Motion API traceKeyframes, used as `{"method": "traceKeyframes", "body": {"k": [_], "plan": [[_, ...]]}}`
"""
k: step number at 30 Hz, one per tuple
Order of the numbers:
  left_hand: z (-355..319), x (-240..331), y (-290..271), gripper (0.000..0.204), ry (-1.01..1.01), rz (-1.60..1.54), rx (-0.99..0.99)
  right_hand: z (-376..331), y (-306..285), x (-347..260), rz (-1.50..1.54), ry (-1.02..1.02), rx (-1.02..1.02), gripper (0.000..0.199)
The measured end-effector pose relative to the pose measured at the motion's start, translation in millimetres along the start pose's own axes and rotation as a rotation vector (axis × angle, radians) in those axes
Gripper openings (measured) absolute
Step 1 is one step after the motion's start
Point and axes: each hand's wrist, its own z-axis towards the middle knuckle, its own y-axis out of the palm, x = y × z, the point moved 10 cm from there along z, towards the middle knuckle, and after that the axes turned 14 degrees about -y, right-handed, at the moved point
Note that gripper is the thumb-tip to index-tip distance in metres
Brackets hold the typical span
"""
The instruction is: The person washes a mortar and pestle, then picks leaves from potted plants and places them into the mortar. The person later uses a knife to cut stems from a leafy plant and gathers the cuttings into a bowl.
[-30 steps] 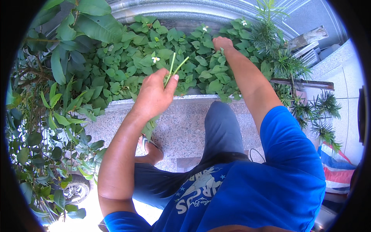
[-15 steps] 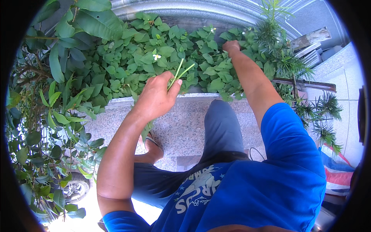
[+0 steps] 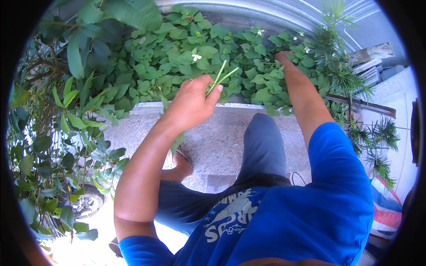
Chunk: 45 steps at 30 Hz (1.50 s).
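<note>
My left hand (image 3: 191, 103) is closed round a few cut green plant stems (image 3: 225, 74), whose ends poke up past the thumb. Leaves (image 3: 177, 142) on these stems hang down behind my wrist. Farther off to the right, my right hand (image 3: 284, 56) reaches down among the heart-shaped leaves of a low green plant bed (image 3: 153, 66). Its fingers are hidden by foliage, so what they touch does not show. Small white flowers (image 3: 196, 57) stand out among the leaves.
A granite ledge (image 3: 213, 133) runs along the bed's near side. Leafy branches (image 3: 71, 119) crowd the left. On the right are a spiky-leaved shrub (image 3: 339, 66), a wooden bar (image 3: 368, 106) and stacked boards (image 3: 370, 55). A wheel (image 3: 86, 205) shows at lower left.
The whole view has shifted, so most things appear farther right. My right hand is sunk a little deeper in the leaves. My left hand keeps hold of the stems.
</note>
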Motion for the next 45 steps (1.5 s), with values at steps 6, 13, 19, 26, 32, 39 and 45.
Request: {"method": "traceKeyframes", "body": {"k": [6,13,19,26,32,39,45], "plan": [[-3.6,-1.1,-1.1,0.036,0.015,0.003,0.018,-42.5,-34.5,-5.8,0.132,0.013,0.144,0.037],[0.1,-3.4,-0.7,0.038,-0.014,-0.018,-0.008,-94.1,-35.3,45.0,0.633,0.423,0.468,0.036],[8.9,3.2,4.2,0.039,0.011,-0.048,-0.022,-19.2,20.1,78.2,0.431,0.086,0.339,0.038],[11.1,0.6,10.8,0.042,0.022,-0.069,-0.008,-79.7,-88.8,27.0,0.533,0.202,0.453,0.037],[23.8,-35.5,-9.3,0.042,-0.341,-0.534,-0.053,-186.5,-239.9,-37.9,0.602,0.097,0.660,0.031],[27.1,-52.6,-43.1,0.036,-0.377,-1.041,0.004,-321.5,-326.0,-139.9,1.479,-0.705,0.970,0.023],[19.0,-51.4,-42.4,0.041,-0.385,-1.188,-0.001,-292.8,-309.5,-212.6,2.083,-0.743,0.563,0.011]]}}
